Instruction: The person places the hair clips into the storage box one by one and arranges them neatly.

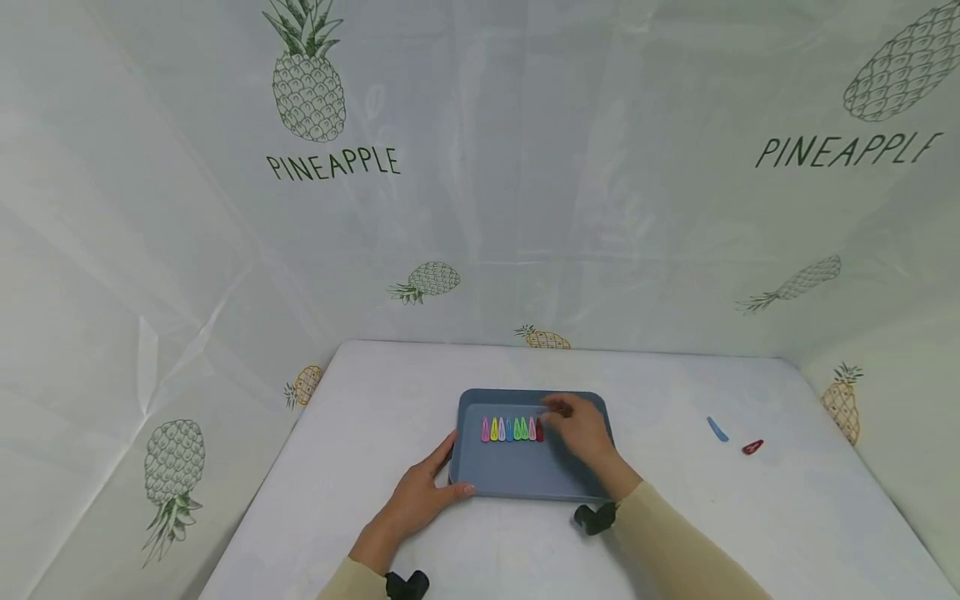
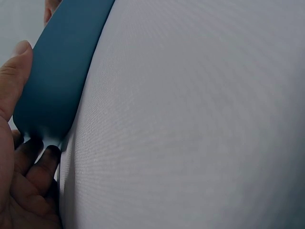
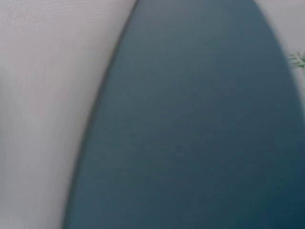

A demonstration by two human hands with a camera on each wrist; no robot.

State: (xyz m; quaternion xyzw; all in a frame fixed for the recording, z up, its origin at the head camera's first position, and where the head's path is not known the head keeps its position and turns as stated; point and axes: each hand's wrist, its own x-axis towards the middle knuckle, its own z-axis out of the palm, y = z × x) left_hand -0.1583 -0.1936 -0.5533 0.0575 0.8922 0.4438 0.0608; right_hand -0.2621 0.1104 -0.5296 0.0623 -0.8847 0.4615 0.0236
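Several snap hair clips [image 1: 509, 429] lie side by side in a row on a blue-grey tray [image 1: 510, 475]: pink, yellow, pale pink, blue, green and, at the right end, a dark red clip [image 1: 539, 430]. My left hand [image 1: 420, 500] grips the tray's near left corner, thumb by the front rim and fingers along the left side. In the left wrist view those fingers [image 2: 43, 169] curl at the tray's corner. Over the tray's right half, my right hand [image 1: 581, 429] has its thumb beside the dark red clip, index finger apart from the thumb. The right wrist view shows only the tray's blurred wall.
To the right of the tray, a blue hair clip [image 1: 717, 429] and another dark red hair clip [image 1: 752, 447] lie on the white table [image 1: 675, 533]. Behind and beside the table hangs a white pineapple-print sheet [image 1: 555, 208].
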